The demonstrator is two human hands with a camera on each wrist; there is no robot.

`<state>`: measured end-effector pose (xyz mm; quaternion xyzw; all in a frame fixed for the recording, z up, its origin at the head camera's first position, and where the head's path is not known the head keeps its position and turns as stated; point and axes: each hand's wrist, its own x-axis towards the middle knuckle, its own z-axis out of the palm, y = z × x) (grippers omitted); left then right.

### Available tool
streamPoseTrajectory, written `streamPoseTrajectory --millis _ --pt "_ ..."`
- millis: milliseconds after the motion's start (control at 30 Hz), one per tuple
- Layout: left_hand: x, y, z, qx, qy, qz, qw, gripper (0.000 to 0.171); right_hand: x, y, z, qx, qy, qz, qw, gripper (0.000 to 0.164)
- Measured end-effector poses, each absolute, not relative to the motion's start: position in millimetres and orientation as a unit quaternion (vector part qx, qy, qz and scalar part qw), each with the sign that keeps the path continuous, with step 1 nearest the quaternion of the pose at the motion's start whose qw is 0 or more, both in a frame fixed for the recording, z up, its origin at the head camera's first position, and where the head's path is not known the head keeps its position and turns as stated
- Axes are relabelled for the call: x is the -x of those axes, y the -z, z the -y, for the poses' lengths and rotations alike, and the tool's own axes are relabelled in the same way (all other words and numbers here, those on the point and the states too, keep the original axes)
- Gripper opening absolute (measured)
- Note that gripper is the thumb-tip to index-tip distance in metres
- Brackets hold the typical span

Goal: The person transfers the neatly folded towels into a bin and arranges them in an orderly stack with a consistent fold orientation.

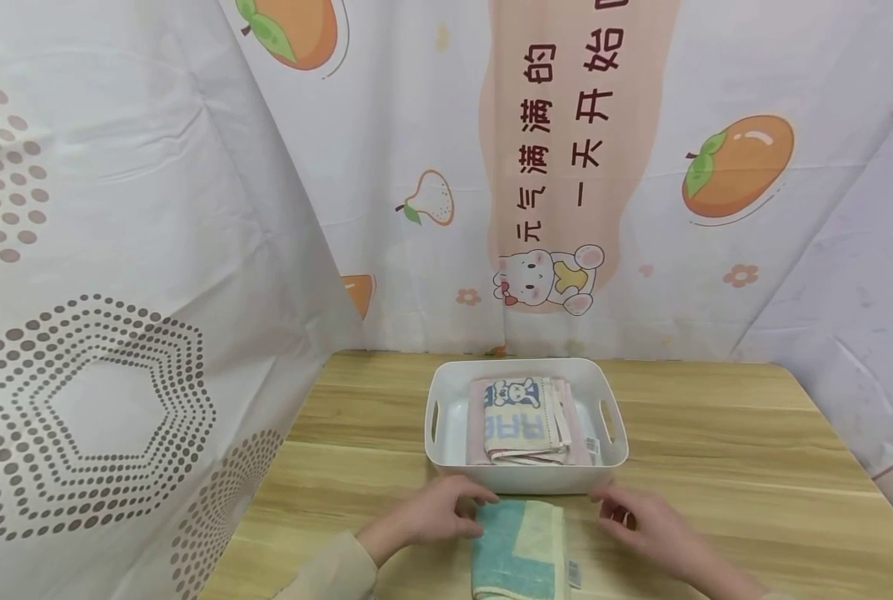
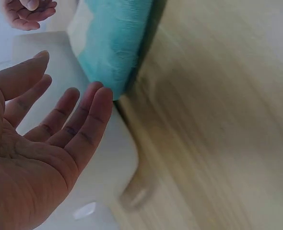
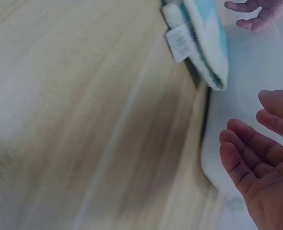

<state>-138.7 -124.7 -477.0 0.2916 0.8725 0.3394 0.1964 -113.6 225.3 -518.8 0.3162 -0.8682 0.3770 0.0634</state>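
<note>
A folded teal and pale yellow towel (image 1: 512,550) lies on the table just in front of a white plastic basket (image 1: 521,479). In the basket is a folded cream and blue towel (image 1: 517,421) on top of a pink one (image 1: 478,425). My left hand (image 1: 442,510) is at the teal towel's left side, its fingers loosely bent and holding nothing; whether it touches the towel I cannot tell. To the right of that towel, apart from it, hovers my right hand (image 1: 641,525), also holding nothing. A white label (image 3: 180,43) sticks out from the teal towel's edge.
The wooden table (image 1: 724,450) reaches out on both sides of the basket. Behind it hangs a white printed curtain (image 1: 416,108) with fruit pictures, and another patterned curtain (image 1: 117,250) hangs along the left.
</note>
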Motion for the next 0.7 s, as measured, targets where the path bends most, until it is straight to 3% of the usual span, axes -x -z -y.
streamPoseTrajectory --millis 233,700 --pt "136.2 489.0 127.1 -0.271 -0.306 -0.891 0.199 0.047 107.9 529.4 -222.1 -0.269 -0.375 0.887 -0.018 0.03" --pt "140.1 509.8 125.0 -0.203 -0.359 -0.881 0.233 0.06 107.5 542.6 -211.7 -0.273 -0.4 0.875 -0.03 0.033"
